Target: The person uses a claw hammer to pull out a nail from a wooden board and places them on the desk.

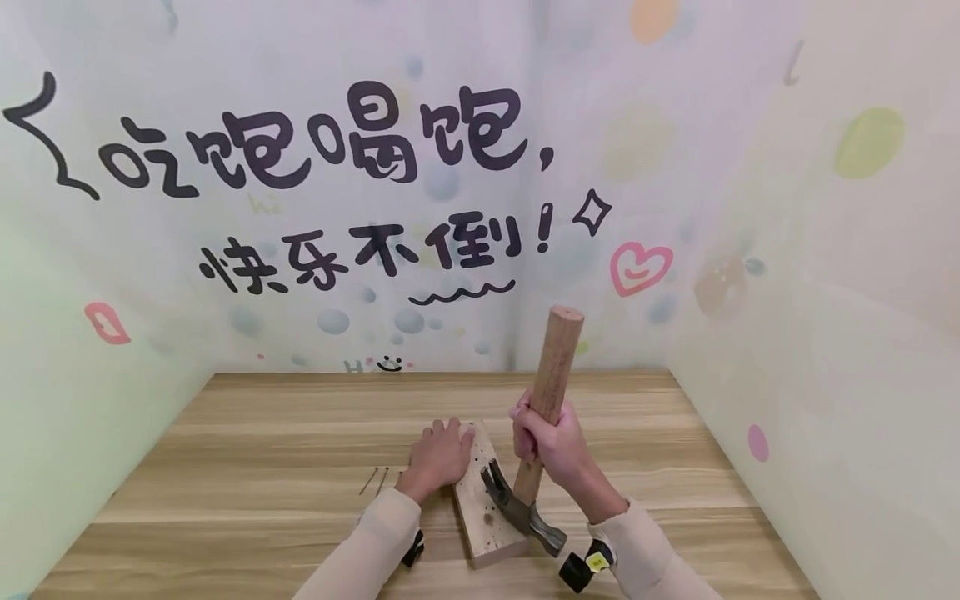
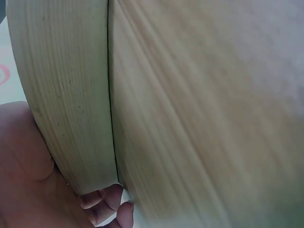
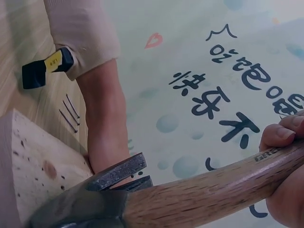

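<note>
My right hand point(image 1: 557, 440) grips the wooden handle of a claw hammer point(image 1: 553, 367), its handle end pointing up. The hammer's dark metal head is low over the right side of a wooden board point(image 1: 474, 521), claw toward the left and striking face toward the near right. Small dark holes and a knot mark the board's top. At the far end of the board, my left hand point(image 1: 441, 454) holds it; in the left wrist view its fingers point(image 2: 111, 202) curl round the end. What lies beneath the hammer head is hidden.
Several loose nails point(image 1: 369, 480) lie on the wood-grain table point(image 1: 285, 425) left of the board. Printed walls point(image 1: 360, 333) stand along the table's back and sides. A black wrist camera point(image 1: 577, 571) is strapped at the right sleeve.
</note>
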`<state>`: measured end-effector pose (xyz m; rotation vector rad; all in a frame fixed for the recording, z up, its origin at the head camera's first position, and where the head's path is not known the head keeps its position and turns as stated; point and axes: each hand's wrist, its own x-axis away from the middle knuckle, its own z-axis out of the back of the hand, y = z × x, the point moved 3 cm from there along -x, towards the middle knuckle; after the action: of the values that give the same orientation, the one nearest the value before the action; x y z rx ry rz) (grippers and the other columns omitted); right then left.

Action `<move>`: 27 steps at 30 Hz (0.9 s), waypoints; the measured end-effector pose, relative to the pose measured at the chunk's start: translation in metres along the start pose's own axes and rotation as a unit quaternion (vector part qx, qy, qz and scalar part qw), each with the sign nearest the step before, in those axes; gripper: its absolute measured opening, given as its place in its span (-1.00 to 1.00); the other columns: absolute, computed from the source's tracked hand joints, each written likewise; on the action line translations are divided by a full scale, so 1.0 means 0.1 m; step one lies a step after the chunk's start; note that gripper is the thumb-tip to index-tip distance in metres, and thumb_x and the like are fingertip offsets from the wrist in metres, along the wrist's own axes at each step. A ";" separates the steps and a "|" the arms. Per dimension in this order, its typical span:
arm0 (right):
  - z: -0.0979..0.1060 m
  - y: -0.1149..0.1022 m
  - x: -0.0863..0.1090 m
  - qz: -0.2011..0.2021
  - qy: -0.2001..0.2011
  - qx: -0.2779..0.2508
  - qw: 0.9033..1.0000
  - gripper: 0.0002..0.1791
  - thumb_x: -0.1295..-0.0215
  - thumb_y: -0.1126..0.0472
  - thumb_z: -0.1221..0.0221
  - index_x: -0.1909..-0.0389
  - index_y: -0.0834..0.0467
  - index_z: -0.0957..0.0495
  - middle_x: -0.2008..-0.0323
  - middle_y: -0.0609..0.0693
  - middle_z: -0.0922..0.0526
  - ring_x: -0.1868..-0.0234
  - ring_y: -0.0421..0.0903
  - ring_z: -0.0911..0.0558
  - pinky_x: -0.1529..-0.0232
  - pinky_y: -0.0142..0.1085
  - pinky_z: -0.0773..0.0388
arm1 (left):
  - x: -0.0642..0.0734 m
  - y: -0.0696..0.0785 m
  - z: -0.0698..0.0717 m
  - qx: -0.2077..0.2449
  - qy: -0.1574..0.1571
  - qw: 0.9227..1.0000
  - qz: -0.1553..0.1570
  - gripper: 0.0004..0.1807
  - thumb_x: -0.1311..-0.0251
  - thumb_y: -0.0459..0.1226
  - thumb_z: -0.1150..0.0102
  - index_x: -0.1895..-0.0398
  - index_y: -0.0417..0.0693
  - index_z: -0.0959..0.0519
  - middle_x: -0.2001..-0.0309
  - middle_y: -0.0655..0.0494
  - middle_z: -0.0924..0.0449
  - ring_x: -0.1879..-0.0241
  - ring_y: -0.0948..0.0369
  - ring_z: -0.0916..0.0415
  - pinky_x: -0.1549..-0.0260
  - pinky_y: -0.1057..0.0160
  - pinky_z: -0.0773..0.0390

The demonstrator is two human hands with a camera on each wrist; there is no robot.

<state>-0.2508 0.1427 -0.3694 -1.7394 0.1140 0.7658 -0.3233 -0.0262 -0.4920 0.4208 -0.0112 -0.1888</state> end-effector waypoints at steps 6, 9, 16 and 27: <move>0.15 -0.01 0.04 0.001 0.003 0.014 1.000 -0.78 -0.37 0.46 0.02 0.45 0.39 -0.17 0.79 0.15 -0.19 0.83 -0.01 -0.19 0.83 -0.24 -0.20 | -0.03 -0.01 -0.02 -0.010 0.002 1.000 -0.001 -0.42 -0.55 0.05 0.33 -0.26 -0.24 -0.38 -0.08 -0.33 -0.43 -0.03 -0.21 -0.45 0.13 -0.20 -0.51; 0.22 0.00 0.07 -0.006 0.013 0.012 1.000 -0.79 -0.37 0.47 0.02 0.46 0.34 -0.19 0.80 0.12 -0.19 0.84 -0.04 -0.20 0.84 -0.24 -0.18 | -0.02 -0.01 -0.02 -0.009 0.000 1.000 0.001 -0.42 -0.54 0.04 0.33 -0.27 -0.24 -0.37 -0.07 -0.33 -0.42 -0.01 -0.22 -0.46 0.15 -0.20 -0.51; 0.40 0.03 0.14 -0.036 0.032 0.011 0.999 -0.78 -0.37 0.45 0.03 0.47 0.18 -0.27 0.81 0.00 -0.25 0.83 -0.14 -0.25 0.83 -0.26 -0.20 | -0.01 0.01 -0.01 -0.008 -0.002 1.000 0.004 -0.43 -0.55 0.03 0.32 -0.25 -0.25 -0.37 -0.03 -0.33 -0.42 0.05 -0.20 -0.48 0.19 -0.18 -0.52; 0.53 0.08 0.25 -0.057 0.052 0.028 0.997 -0.78 -0.37 0.46 0.01 0.47 0.22 -0.25 0.80 0.08 -0.21 0.81 -0.13 -0.24 0.81 -0.29 -0.21 | -0.01 0.01 -0.01 -0.001 -0.005 1.000 0.005 -0.45 -0.55 0.02 0.31 -0.21 -0.25 -0.38 0.06 -0.29 -0.42 0.17 -0.13 -0.48 0.27 -0.12 -0.52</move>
<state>-0.2580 0.1957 -0.3954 -1.7163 0.1057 0.5828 -0.3244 -0.0249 -0.4926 0.4181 -0.0233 -0.1809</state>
